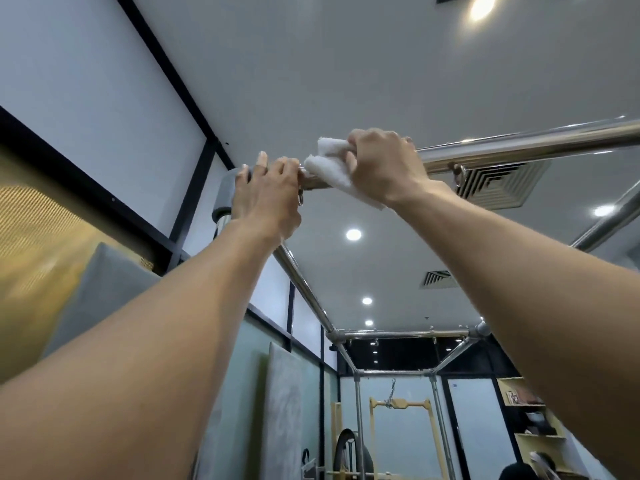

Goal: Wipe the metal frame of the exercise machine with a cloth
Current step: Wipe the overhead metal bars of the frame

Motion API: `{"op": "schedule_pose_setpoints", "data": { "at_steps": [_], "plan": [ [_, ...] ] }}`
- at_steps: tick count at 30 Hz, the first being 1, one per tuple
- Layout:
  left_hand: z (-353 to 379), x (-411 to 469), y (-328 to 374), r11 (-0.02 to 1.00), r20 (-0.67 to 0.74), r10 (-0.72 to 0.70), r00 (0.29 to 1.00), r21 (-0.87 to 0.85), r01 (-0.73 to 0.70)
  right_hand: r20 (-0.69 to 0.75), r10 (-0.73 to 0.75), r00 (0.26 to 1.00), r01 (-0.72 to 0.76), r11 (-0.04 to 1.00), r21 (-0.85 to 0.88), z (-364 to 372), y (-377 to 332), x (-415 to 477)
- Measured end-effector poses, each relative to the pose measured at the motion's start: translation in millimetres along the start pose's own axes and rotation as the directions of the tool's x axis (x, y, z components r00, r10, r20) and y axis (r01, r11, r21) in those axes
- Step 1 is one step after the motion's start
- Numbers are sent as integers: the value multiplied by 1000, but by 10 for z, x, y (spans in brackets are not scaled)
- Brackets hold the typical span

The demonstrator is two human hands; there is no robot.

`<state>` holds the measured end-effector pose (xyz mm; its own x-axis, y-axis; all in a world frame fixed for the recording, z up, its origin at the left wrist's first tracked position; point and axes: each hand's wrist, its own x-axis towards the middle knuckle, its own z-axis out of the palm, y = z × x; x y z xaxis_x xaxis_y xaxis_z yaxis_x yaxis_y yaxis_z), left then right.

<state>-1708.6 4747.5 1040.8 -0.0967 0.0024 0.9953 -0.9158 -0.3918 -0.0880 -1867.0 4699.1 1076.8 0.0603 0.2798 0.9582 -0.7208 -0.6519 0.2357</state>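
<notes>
Both arms reach overhead. My right hand (384, 168) is clamped on the white cloth (329, 169), fingers curled, pressing it around the horizontal chrome tube of the metal frame (519, 147). My left hand (266, 192) sits just left of the cloth, fingers hooked over the same tube beside the grey corner fitting (224, 192). The hands are close together, with the cloth between them. The tube continues rightward beyond my right hand.

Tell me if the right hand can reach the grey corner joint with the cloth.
Probably not yet: the left hand grips the bar between the cloth, held by the right hand, and the corner joint, blocking the way.
</notes>
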Motion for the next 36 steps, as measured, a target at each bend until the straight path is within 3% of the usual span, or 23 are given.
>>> {"op": "schedule_pose_setpoints", "data": {
  "at_steps": [5,9,13,16,18,21,24,29,36],
  "plan": [
    [25,-45,-248,997,-51,49,997,63,-46,-130,2,992,16,991,135,-13,139,-167],
    [-34,7,-418,993,-75,89,993,82,-83,-30,128,991,-126,991,54,-4,-72,43],
    [-102,40,-498,999,9,13,1000,-46,-13,118,120,986,-125,992,37,144,-474,233],
    [-102,56,-602,977,105,-49,993,-200,70,71,44,997,-46,998,34,214,-586,112],
    [-77,48,-661,935,175,-94,980,-322,147,45,24,999,-30,992,120,147,-542,-6],
    [-49,31,-642,904,250,-110,962,-378,201,97,121,988,-140,964,224,-17,-479,-32],
    [-81,36,-612,895,271,-135,953,-380,235,180,200,963,-223,968,118,-6,-525,169],
    [-28,13,-722,807,298,-128,946,-523,274,224,183,957,-176,983,-53,269,-800,249],
    [5,-2,-786,708,302,-126,945,-640,298,235,177,956,-165,984,-71,194,-824,189]
  ]
}}
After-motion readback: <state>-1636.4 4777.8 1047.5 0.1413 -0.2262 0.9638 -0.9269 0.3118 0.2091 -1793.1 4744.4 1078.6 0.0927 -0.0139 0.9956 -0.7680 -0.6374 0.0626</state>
